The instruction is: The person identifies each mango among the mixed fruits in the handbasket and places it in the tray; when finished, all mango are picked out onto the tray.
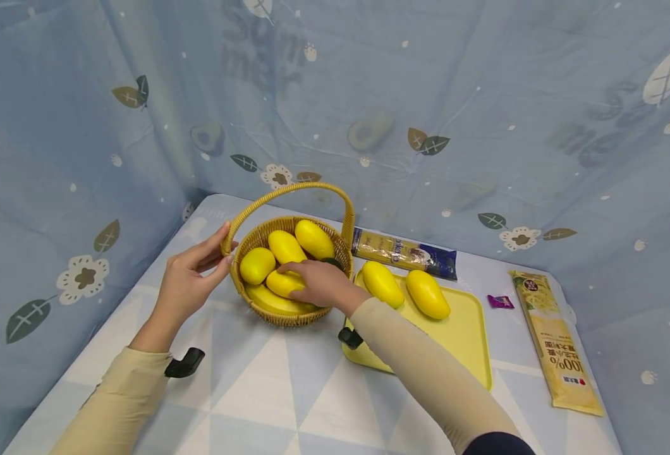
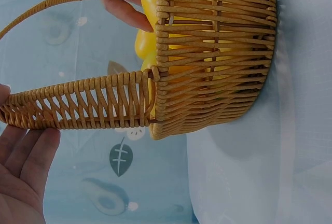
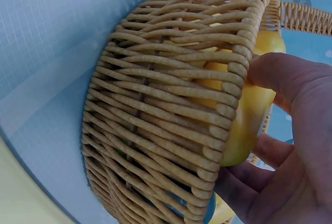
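A wicker basket (image 1: 289, 321) with a tall arched handle (image 1: 312, 185) stands on the table, filled with yellow mangoes (image 1: 315, 239). My left hand (image 1: 182, 287) holds the left side of the handle between thumb and fingers, seen also in the left wrist view. Inside the basket, my right hand (image 1: 325, 282) grips a mango (image 1: 280, 284) near the front; the right wrist view shows thumb and fingers around this mango (image 3: 245, 130). A long yellow fruit (image 1: 272, 301) lies below it, and something dark green (image 1: 331, 261) is partly hidden behind the right hand.
Right of the basket lies a yellow tray (image 1: 466, 341) with two mangoes (image 1: 428, 294) on it. A blue-and-gold pasta packet (image 1: 403, 253) lies behind the tray. Farther right are a small purple wrapped candy (image 1: 500, 302) and a long yellow noodle packet (image 1: 557, 347). Patterned curtains enclose the table.
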`<action>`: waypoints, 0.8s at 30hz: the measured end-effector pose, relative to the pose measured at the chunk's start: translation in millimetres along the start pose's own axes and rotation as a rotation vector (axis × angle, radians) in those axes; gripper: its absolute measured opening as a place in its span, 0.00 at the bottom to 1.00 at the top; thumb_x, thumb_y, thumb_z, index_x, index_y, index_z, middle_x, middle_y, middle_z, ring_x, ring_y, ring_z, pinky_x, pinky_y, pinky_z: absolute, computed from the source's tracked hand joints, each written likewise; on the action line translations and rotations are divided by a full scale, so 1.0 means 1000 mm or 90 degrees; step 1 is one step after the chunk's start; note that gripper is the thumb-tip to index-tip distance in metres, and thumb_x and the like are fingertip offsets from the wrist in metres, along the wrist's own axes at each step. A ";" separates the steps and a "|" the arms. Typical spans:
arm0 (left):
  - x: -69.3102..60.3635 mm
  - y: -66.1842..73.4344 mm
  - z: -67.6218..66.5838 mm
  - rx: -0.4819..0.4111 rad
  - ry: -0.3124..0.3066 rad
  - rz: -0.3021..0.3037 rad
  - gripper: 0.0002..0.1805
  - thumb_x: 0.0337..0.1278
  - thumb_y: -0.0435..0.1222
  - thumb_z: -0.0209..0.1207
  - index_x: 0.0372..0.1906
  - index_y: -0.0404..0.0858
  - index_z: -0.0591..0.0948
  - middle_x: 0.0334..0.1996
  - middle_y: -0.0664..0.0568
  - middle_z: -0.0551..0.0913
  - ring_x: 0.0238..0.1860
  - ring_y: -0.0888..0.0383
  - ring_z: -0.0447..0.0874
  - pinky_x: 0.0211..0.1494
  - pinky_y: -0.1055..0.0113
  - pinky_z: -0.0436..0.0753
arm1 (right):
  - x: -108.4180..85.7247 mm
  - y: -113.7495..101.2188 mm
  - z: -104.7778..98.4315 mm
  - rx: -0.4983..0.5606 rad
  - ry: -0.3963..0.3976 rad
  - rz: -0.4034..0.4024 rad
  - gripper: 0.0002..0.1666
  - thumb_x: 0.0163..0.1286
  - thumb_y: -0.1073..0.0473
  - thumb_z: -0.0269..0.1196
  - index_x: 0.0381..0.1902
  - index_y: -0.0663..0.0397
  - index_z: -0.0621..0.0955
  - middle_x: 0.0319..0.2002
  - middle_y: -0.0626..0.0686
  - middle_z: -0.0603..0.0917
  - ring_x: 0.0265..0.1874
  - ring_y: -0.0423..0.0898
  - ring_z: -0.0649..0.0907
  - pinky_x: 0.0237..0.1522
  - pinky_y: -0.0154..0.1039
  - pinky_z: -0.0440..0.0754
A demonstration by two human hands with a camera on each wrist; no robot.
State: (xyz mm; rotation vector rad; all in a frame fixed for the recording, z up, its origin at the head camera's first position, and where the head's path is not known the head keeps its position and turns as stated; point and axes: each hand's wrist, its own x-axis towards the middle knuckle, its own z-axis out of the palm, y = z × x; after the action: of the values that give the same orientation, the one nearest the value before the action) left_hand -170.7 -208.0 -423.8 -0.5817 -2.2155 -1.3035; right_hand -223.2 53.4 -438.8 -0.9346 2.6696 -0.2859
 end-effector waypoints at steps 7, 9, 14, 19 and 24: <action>0.000 -0.001 0.000 0.006 -0.004 -0.004 0.41 0.54 0.17 0.66 0.72 0.46 0.74 0.52 0.38 0.86 0.52 0.76 0.82 0.52 0.80 0.82 | -0.004 0.000 0.001 -0.015 0.018 -0.005 0.32 0.75 0.44 0.62 0.74 0.29 0.70 0.63 0.48 0.80 0.51 0.44 0.82 0.41 0.37 0.83; 0.000 -0.002 0.000 0.007 -0.005 -0.006 0.41 0.54 0.17 0.66 0.72 0.47 0.74 0.52 0.38 0.86 0.52 0.76 0.82 0.52 0.80 0.82 | -0.006 0.000 0.001 -0.014 0.023 -0.005 0.31 0.75 0.44 0.61 0.74 0.30 0.70 0.64 0.49 0.80 0.50 0.44 0.82 0.40 0.37 0.83; -0.001 -0.003 0.000 0.007 -0.004 -0.011 0.41 0.55 0.17 0.66 0.73 0.47 0.73 0.52 0.38 0.86 0.52 0.76 0.81 0.53 0.79 0.82 | -0.013 0.002 -0.001 0.008 0.039 0.000 0.31 0.75 0.45 0.61 0.74 0.30 0.71 0.64 0.50 0.79 0.48 0.44 0.81 0.38 0.39 0.82; -0.001 -0.004 0.000 0.004 -0.003 -0.008 0.41 0.55 0.17 0.65 0.73 0.47 0.73 0.52 0.38 0.87 0.52 0.77 0.82 0.53 0.80 0.81 | -0.023 0.004 -0.004 0.029 0.059 0.000 0.31 0.75 0.46 0.60 0.74 0.30 0.70 0.65 0.51 0.78 0.44 0.44 0.80 0.36 0.38 0.81; -0.001 -0.004 0.001 -0.002 -0.002 -0.007 0.41 0.55 0.17 0.66 0.73 0.47 0.73 0.51 0.38 0.87 0.52 0.76 0.82 0.53 0.79 0.82 | -0.038 0.006 -0.009 0.050 0.092 -0.006 0.31 0.74 0.46 0.60 0.74 0.31 0.71 0.68 0.52 0.76 0.52 0.47 0.82 0.42 0.43 0.84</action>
State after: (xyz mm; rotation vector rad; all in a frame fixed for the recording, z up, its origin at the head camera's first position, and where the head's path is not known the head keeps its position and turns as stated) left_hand -172.2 -209.0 -427.1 -0.5740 -2.2228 -1.3116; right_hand -201.5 82.9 -424.3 -0.9350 2.7622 -0.4729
